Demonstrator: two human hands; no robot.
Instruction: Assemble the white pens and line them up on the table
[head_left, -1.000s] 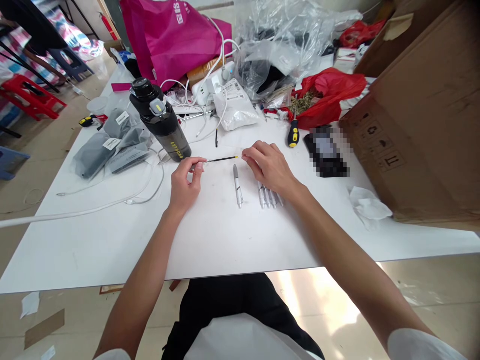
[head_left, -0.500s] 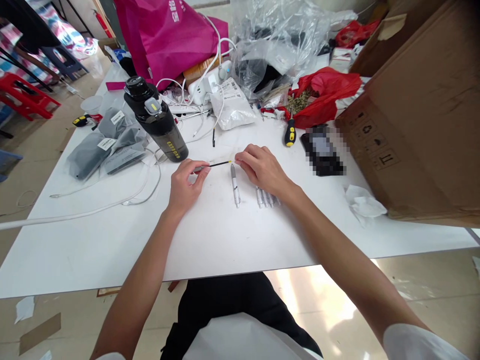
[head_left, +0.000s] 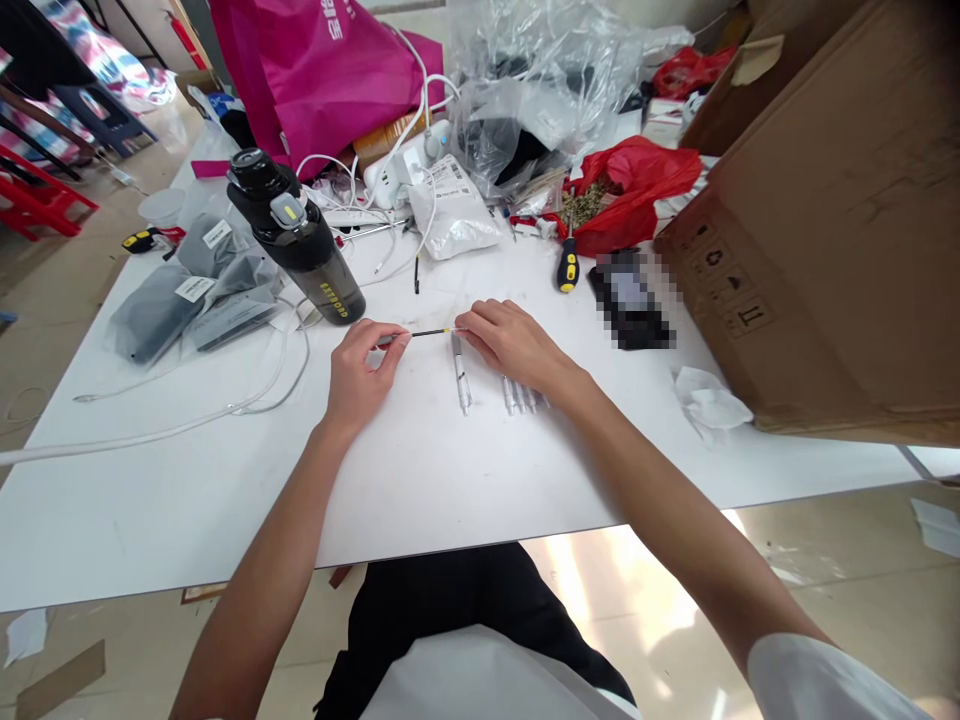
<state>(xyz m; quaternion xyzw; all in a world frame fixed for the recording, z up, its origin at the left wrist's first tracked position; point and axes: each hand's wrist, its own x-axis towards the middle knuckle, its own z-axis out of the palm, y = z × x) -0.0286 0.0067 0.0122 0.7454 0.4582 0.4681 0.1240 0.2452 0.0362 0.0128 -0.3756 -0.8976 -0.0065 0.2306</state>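
My left hand (head_left: 361,372) is closed in a pinch on a thin black pen refill (head_left: 429,332), held level just above the table. A grey end shows between the left fingers. At the refill's yellow tip, my right hand (head_left: 506,340) is closed too, its fingertips pinching a tiny pale piece that is too small to name. Below the right fingertips lies a clear and grey pen (head_left: 461,378). Several similar clear pens (head_left: 519,396) lie side by side under the right hand, which partly covers them.
A black bottle (head_left: 319,262) stands beyond my left hand, near bagged items (head_left: 161,310) and white cables (head_left: 187,421). Farther right are a screwdriver (head_left: 568,270), a blurred-out phone-like object (head_left: 634,302), crumpled tissue (head_left: 711,400) and a large cardboard box (head_left: 832,240).
The view has turned slightly right. The right fingertips are now closer to the refill's yellow tip, and the refill lies more level. Both hands keep their pinches.
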